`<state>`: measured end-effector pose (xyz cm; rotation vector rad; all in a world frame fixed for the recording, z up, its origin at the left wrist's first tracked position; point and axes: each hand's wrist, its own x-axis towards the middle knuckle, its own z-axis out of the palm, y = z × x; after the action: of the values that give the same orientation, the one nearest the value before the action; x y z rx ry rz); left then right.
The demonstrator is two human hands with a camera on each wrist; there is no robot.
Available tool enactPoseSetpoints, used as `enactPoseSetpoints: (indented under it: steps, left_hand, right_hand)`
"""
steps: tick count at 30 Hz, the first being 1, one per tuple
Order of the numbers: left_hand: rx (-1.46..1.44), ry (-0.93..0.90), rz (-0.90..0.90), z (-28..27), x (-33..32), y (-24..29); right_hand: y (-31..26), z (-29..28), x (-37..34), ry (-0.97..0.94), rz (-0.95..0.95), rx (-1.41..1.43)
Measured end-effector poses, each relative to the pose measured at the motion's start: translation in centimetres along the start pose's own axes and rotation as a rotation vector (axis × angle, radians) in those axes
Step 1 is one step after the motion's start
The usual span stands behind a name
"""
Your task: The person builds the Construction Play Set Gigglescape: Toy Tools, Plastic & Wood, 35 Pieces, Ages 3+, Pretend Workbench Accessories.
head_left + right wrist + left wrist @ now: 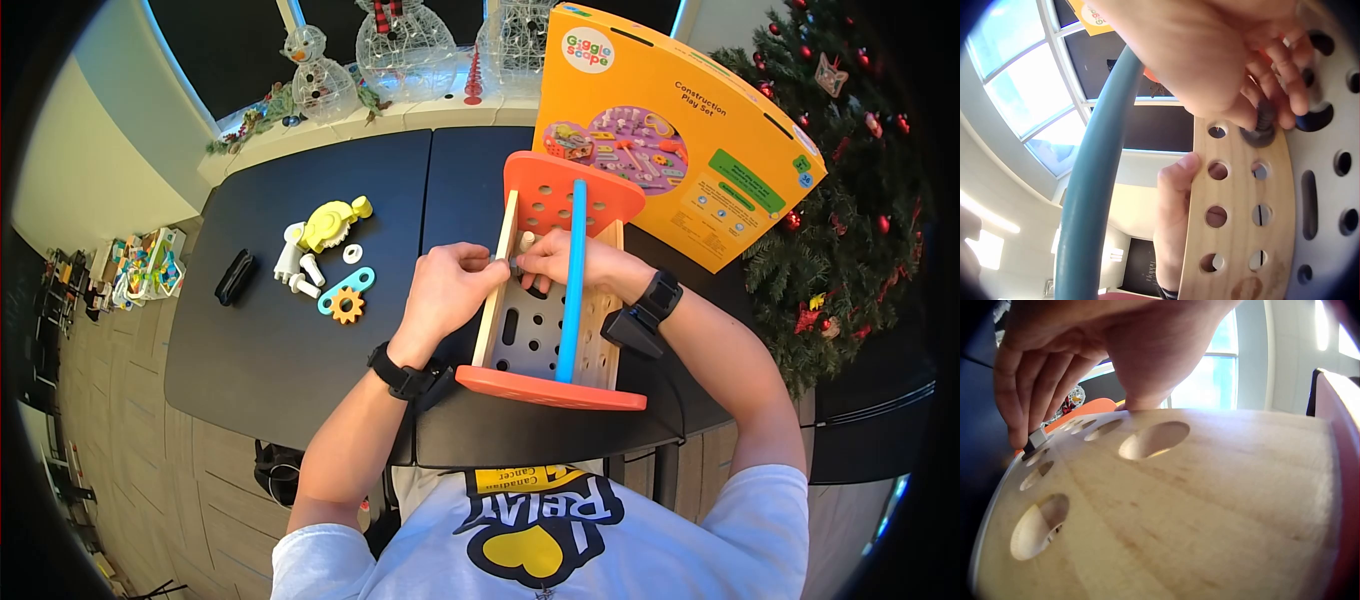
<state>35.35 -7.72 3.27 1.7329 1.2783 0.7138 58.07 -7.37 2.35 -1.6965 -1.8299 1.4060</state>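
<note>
A toy toolbox with orange ends (550, 388), a blue handle bar (572, 300) and wooden sides stands before me. My left hand (452, 290) grips the holed left wooden side panel (1238, 206), thumb on its top edge. On the panel's outer face its fingertips touch a small grey square-edged piece (1037, 439). My right hand (575, 262) reaches inside, under the handle bar. Its fingers pinch a dark grey ridged toy bolt (1264, 119) against the panel's inner face. The fingers partly cover the bolt.
Left on the black table (230, 350) lie a yellow-green toy saw (328, 226), white pieces (290, 258), a blue link (362, 280), an orange gear (348, 305) and a black case (236, 277). A yellow box (690, 130) stands behind the toolbox, near a decorated tree (850, 200).
</note>
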Motion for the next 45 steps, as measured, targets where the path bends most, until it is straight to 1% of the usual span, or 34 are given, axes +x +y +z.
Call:
enactPoseSetpoints:
  steps: [1,4,7,10,13,16,19,22,25,28,31,34,40,43,45]
  left_hand:
    - [-0.004,-0.003,0.0,0.0,0.0,0.0]
    - [-0.004,-0.007,0.006,0.0,0.1,-0.1]
    - [0.008,-0.001,0.018,0.1,0.1,-0.2]
    - [-0.002,-0.004,0.014,0.1,0.3,-0.4]
    - [0.0,0.001,0.007,0.1,0.1,-0.2]
    - [-0.01,-0.005,0.007,0.1,0.2,-0.3]
    - [-0.015,-0.006,0.006,0.1,0.2,-0.3]
    - [-0.005,-0.003,0.018,0.1,0.2,-0.3]
    - [0.009,0.006,0.026,0.1,0.0,-0.2]
    - [-0.006,0.004,0.015,0.2,0.0,-0.2]
    - [-0.007,0.001,0.017,0.2,0.0,-0.2]
    - [0.0,0.004,0.018,0.2,0.0,-0.1]
    - [-0.027,-0.014,0.021,0.2,0.0,-0.2]
    - [-0.056,-0.036,0.032,0.0,0.0,-0.4]
    - [-0.053,-0.044,0.05,-0.2,-0.2,-0.2]
  right_hand:
    - [-0.4,0.0,-0.1,-0.021,0.06,-0.004]
    - [-0.8,0.1,-0.3,-0.02,0.085,-0.016]
    - [0.9,0.7,-0.1,0.097,-0.159,0.056]
    - [1.0,0.5,-0.3,0.121,-0.2,0.059]
    - [0.9,0.1,0.1,0.033,-0.168,-0.004]
    - [0.1,0.2,-0.3,0.021,-0.093,-0.043]
    - [-0.1,0.2,0.0,-0.017,-0.002,-0.028]
    - [-0.6,0.4,-0.3,0.005,0.065,0.074]
    - [-1.2,0.6,-1.1,0.048,-0.006,0.012]
    - [-0.7,0.4,-0.9,0.032,-0.086,-0.059]
    - [-0.8,0.4,-0.8,0.017,-0.092,-0.085]
    - [-1.0,0.2,-0.8,0.009,-0.053,-0.105]
    - [-0.4,-0.1,-0.4,-0.016,-0.004,-0.05]
    - [-0.4,-0.5,-0.7,0.048,-0.053,-0.115]
    - [-0.3,-1.0,-1.5,0.135,-0.209,-0.215]
